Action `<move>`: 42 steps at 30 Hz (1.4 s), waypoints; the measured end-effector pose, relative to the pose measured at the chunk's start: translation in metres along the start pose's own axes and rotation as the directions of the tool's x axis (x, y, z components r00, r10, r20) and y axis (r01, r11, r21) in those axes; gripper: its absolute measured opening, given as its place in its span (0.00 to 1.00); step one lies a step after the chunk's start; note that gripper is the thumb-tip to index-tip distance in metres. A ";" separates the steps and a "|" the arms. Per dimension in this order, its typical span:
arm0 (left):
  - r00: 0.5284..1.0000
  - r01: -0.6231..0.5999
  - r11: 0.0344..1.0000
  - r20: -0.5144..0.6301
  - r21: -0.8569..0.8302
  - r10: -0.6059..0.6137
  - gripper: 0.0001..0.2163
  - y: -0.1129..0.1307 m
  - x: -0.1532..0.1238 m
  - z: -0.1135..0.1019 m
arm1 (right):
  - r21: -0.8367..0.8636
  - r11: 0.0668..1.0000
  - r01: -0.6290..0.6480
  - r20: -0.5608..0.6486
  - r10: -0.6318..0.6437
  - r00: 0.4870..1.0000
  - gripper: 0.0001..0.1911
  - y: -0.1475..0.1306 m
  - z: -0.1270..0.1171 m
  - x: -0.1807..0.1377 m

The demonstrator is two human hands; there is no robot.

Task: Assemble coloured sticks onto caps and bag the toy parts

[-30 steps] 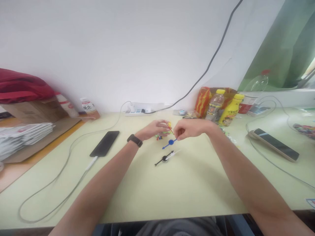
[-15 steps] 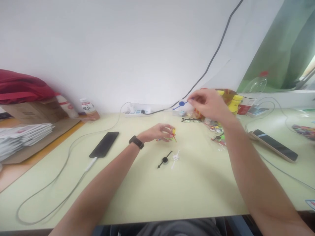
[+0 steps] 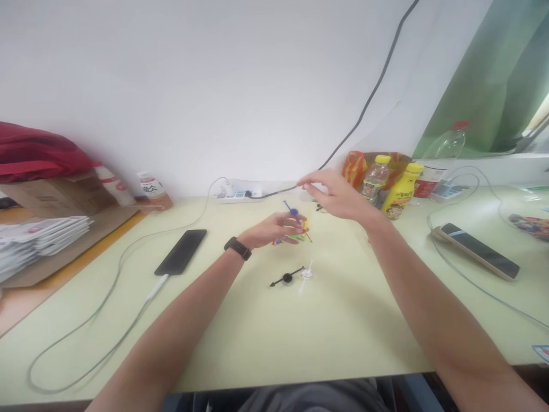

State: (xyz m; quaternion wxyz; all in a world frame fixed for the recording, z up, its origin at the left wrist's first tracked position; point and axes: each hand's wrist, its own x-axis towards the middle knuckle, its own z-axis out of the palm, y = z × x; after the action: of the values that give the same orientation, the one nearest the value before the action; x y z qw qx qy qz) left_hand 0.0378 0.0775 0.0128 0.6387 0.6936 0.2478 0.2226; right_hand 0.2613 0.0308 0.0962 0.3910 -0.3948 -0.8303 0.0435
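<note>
My left hand (image 3: 281,228), with a black watch on the wrist, is closed around several small coloured plastic spinner arrows, a yellow one (image 3: 306,225) and a green one (image 3: 297,236) among them. At the top of its fingers is a blue spinner arrow (image 3: 294,212), tilted. Above and to the right, my right hand (image 3: 334,193) hovers with its fingers stretched out, apart from the blue arrow and seemingly holding nothing. On the table in front of my left hand lie a black spinner arrow (image 3: 287,278) and a white spinner arrow (image 3: 306,274), side by side.
A black phone (image 3: 180,252) on a cable lies left, another phone (image 3: 480,250) right. Yellow-capped bottles (image 3: 401,191) stand behind my right arm. A power strip (image 3: 239,193) sits by the wall. Stacked white packets (image 3: 55,232) are far left; a colourful pile (image 3: 529,225) is far right.
My right hand has moved left and slightly down and let go of the blue spinner arrow, which is now at my left hand. The black arrow on the table has turned a little.
</note>
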 end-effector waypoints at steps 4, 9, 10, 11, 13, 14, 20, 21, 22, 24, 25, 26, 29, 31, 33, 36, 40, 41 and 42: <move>0.992 -0.107 0.985 -0.082 -0.135 0.097 0.25 -0.003 0.000 -0.003 | -0.009 1.000 0.024 -0.151 -0.025 0.988 0.09 -0.002 -0.010 0.003; 0.989 -0.074 0.994 -0.134 -0.079 0.063 0.23 -0.006 0.002 -0.007 | 0.068 0.997 -0.039 -0.053 0.043 0.998 0.09 -0.018 -0.023 -0.001; 0.987 -0.071 0.996 -0.149 -0.056 0.062 0.23 -0.006 0.002 -0.009 | 0.090 0.994 -0.056 0.068 0.050 0.996 0.09 -0.021 -0.026 -0.003; 0.984 -0.073 0.997 -0.167 -0.036 0.066 0.23 -0.007 0.003 -0.010 | 0.102 0.993 -0.067 0.204 0.045 0.978 0.09 -0.024 -0.028 -0.004; 0.978 -0.070 0.997 -0.196 0.010 0.071 0.24 -0.007 0.003 -0.014 | 0.097 0.992 -0.075 0.474 0.020 0.881 0.09 -0.027 -0.027 -0.007; 0.976 -0.064 0.997 -0.205 0.030 0.069 0.24 -0.007 0.003 -0.015 | 0.081 0.993 -0.080 0.592 0.017 0.806 0.08 -0.028 -0.025 -0.008; 0.962 -0.055 0.994 -0.262 0.090 0.077 0.24 -0.005 0.005 -0.014 | -0.163 0.979 -0.125 0.874 0.202 0.442 0.14 -0.021 0.005 -0.007; 0.956 -0.080 0.993 -0.276 0.090 0.102 0.23 -0.005 0.006 -0.013 | -0.166 0.979 -0.120 0.881 0.201 0.427 0.14 -0.020 0.010 -0.007; 0.950 -0.107 0.991 -0.286 0.080 0.125 0.23 -0.005 0.007 -0.012 | -0.152 0.981 -0.117 0.893 0.187 0.408 0.16 -0.019 0.015 -0.006; 0.949 -0.118 0.991 -0.285 0.063 0.131 0.24 -0.006 0.009 -0.010 | -0.122 0.985 -0.119 0.926 0.157 0.345 0.20 -0.017 0.026 -0.006; 0.955 -0.094 0.993 -0.274 0.069 0.110 0.25 -0.008 0.010 -0.009 | -0.118 0.986 -0.121 0.939 0.151 0.308 0.21 -0.016 0.032 -0.006; 0.962 -0.068 0.995 -0.258 0.078 0.086 0.25 -0.009 0.011 -0.007 | -0.122 0.985 -0.119 0.948 0.151 0.280 0.21 -0.016 0.039 -0.007; 0.969 -0.085 0.994 -0.226 0.062 0.097 0.24 -0.014 0.014 -0.004 | -0.128 0.987 -0.092 0.946 0.150 0.289 0.14 -0.017 0.057 -0.009; 0.963 -0.121 0.990 -0.234 0.069 0.134 0.23 -0.017 0.015 0.000 | -0.121 0.990 -0.079 0.944 0.139 0.299 0.08 -0.018 0.065 -0.010; 0.955 -0.144 0.984 -0.245 0.102 0.165 0.22 -0.020 0.016 0.003 | -0.114 0.991 -0.076 0.949 0.131 0.287 0.04 -0.020 0.068 -0.011; 0.954 -0.177 0.976 -0.222 0.126 0.202 0.21 -0.029 0.017 0.008 | -0.122 0.992 -0.042 0.945 0.129 0.301 0.01 -0.023 0.064 -0.011; 0.966 -0.156 0.945 -0.158 0.286 0.207 0.14 -0.042 0.018 0.010 | -0.138 0.988 -0.067 0.913 0.153 0.377 0.05 -0.026 0.041 -0.009; 0.966 -0.153 0.933 -0.148 0.327 0.211 0.12 -0.044 0.018 0.010 | -0.112 0.990 -0.087 0.900 0.138 0.414 0.07 -0.026 0.032 -0.008; 0.965 -0.155 0.924 -0.146 0.350 0.218 0.11 -0.045 0.018 0.011 | -0.063 0.994 -0.092 0.873 0.099 0.478 0.08 -0.027 0.022 -0.008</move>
State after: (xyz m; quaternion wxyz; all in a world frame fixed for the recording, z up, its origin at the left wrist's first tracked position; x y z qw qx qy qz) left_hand 0.0557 0.0827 -0.0328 0.4615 0.7896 0.2720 0.2994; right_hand 0.2325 0.0120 0.0870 -0.0893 -0.3649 -0.8905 0.2565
